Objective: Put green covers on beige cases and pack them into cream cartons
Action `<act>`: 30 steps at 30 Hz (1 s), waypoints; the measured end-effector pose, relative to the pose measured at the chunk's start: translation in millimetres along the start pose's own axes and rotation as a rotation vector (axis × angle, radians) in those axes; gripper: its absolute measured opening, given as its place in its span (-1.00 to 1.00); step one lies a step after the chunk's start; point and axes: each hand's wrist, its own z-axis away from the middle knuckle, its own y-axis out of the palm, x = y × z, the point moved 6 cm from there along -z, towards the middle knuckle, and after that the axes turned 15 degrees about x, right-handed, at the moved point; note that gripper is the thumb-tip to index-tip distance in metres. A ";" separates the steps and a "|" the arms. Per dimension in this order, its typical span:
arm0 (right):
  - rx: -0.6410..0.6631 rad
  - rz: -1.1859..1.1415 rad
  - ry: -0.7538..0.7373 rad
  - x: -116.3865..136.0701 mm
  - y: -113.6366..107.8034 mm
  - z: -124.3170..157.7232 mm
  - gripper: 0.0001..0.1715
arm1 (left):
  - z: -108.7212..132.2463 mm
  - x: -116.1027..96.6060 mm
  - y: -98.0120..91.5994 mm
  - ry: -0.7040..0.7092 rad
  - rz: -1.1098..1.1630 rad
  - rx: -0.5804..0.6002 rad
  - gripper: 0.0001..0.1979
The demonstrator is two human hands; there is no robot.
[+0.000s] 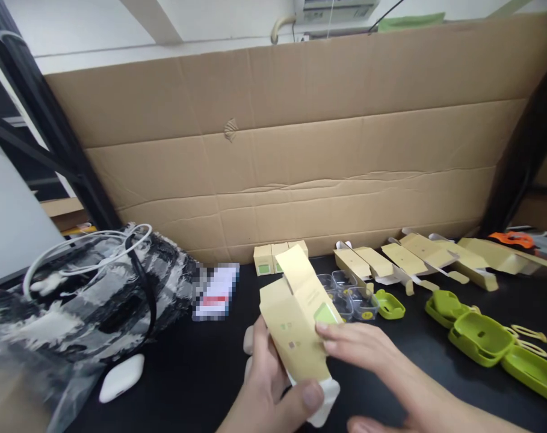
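Note:
My left hand [266, 391] grips a small tan cardboard box [295, 325] from below, thumb pressed on its near end, its top flap standing open. My right hand [367, 352] rests its fingertips on the box's right side, near a green patch on the box. A white piece shows at the box's lower end. Behind the box lie several small clear plastic trays [352, 297] and a green plastic case [389, 305].
Three closed tan boxes [280, 255] stand at the back against a large cardboard sheet [300, 150]. Several opened flat boxes [408, 258] lie to the right, with green cases [481, 337] in front. A black-and-white bag [88, 294] and a white object [122, 376] sit left.

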 end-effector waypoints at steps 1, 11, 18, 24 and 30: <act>0.023 0.029 -0.020 3.9 -0.9 1.7 -0.31 | 0.4 -1.7 -3.3 -0.028 0.030 -0.042 -0.10; -0.118 0.238 0.120 -10.3 8.7 18.9 -0.03 | 0.4 8.3 -16.5 -0.086 0.230 -0.058 0.00; -0.120 0.332 0.085 -9.8 15.4 21.7 -0.02 | 2.4 4.1 -0.9 -0.009 0.228 0.109 0.12; -0.175 0.271 0.008 -4.7 9.0 17.1 -0.32 | 4.6 3.5 0.9 0.044 0.051 0.186 -0.26; -0.037 0.297 -0.120 13.1 7.3 7.8 -0.85 | 3.9 -1.2 -2.9 0.044 0.037 0.130 -0.42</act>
